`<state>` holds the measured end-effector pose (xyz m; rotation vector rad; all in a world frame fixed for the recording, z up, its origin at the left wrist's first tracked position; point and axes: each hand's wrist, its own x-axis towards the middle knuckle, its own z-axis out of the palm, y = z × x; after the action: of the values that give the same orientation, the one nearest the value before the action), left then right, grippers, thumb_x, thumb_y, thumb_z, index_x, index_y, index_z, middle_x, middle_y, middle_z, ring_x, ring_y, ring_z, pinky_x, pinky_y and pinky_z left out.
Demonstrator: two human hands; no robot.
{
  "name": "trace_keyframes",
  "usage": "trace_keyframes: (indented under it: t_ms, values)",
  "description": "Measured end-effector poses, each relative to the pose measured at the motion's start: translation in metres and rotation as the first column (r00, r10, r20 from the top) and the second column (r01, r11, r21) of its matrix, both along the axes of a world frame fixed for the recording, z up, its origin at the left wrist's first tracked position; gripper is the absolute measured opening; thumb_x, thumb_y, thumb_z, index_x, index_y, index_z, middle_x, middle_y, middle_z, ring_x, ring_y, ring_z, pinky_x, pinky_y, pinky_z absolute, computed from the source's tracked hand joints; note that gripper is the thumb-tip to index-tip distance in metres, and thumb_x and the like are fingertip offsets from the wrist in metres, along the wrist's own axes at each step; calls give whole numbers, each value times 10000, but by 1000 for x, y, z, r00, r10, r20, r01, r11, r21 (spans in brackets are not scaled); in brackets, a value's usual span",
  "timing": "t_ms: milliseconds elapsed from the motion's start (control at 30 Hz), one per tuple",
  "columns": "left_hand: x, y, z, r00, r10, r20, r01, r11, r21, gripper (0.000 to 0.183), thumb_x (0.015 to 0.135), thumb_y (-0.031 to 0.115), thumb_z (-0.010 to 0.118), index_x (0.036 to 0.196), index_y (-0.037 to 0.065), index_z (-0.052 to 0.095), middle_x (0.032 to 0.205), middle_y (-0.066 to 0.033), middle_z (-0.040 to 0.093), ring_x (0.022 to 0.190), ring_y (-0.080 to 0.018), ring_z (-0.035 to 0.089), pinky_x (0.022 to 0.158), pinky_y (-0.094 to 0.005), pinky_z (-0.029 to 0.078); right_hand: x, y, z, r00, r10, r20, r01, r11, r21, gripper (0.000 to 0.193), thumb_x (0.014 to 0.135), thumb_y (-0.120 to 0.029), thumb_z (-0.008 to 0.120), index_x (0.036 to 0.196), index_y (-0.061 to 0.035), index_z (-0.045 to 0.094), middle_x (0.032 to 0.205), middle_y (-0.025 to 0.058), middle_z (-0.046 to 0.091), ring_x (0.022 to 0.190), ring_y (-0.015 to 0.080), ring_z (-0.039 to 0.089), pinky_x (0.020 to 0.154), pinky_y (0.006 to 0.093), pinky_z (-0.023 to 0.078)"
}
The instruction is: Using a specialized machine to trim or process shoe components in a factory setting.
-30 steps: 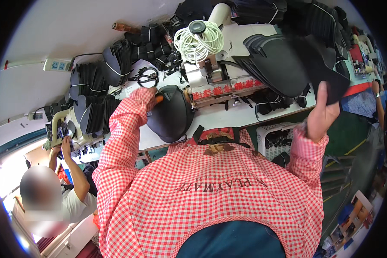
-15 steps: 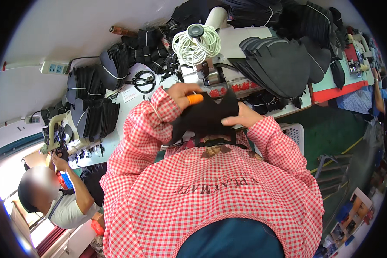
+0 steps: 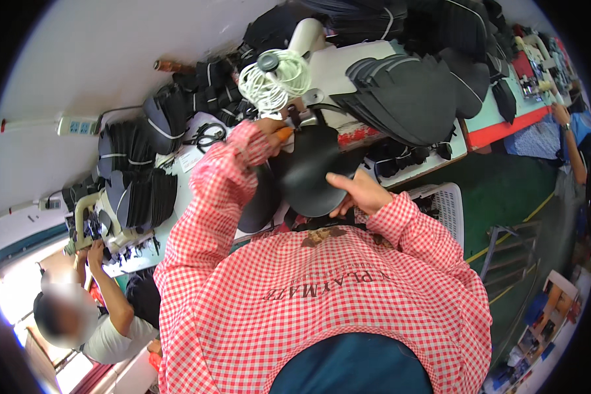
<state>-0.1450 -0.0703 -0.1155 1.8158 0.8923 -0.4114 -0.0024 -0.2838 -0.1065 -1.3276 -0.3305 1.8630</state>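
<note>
A smooth, curved black panel (image 3: 312, 172) stretches from the sewing machine (image 3: 308, 117) toward my lap, its rounded near edge hanging down. My right hand (image 3: 364, 190) pinches that panel at its right near edge, thumb on top and fingers underneath. At the panel's far left corner, close to the machine's needle area, my left hand (image 3: 274, 133) grips it. An orange finger cover (image 3: 283, 134) shows on this hand, while its other fingertips are partly hidden. Another dark piece (image 3: 261, 200) hangs below my left forearm.
A stack of black panels (image 3: 407, 98) lies right of the machine, and tied bundles (image 3: 141, 197) stand at left. Coiled white cord (image 3: 276, 82) sits on top of the machine. A white basket (image 3: 448, 210) is at right. A co-worker (image 3: 79, 322) sits at another machine, lower left.
The black panel has been turned smooth side up and brought to the machine. My left hand has moved forward with its corner; my right hand has shifted to the panel's near right edge.
</note>
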Motion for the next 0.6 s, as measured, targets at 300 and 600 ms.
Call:
trace_keyframes:
  t_ms: [300, 600]
  values:
    - [-120, 16, -16, 670, -149, -727, 502, 812, 297, 454, 834, 400, 548, 1179, 105, 526, 1052, -188, 605, 973, -357, 581, 829, -427, 467, 101, -16, 74, -192, -588, 786, -205, 807, 553, 330, 782, -4, 523, 1109, -15, 563, 1104, 173, 569, 1042, 310, 530, 905, 354, 407]
    - [-93, -6, 19, 904, -421, -68, 426, 897, 113, 258, 829, 217, 548, 988, 32, 634, 941, -159, 648, 905, -290, 612, 807, -363, 480, 21, 5, 35, 728, -70, 682, -422, 738, 527, 528, 728, -103, 670, 1215, -7, 488, 1140, 142, 575, 1039, 212, 558, 916, 316, 414]
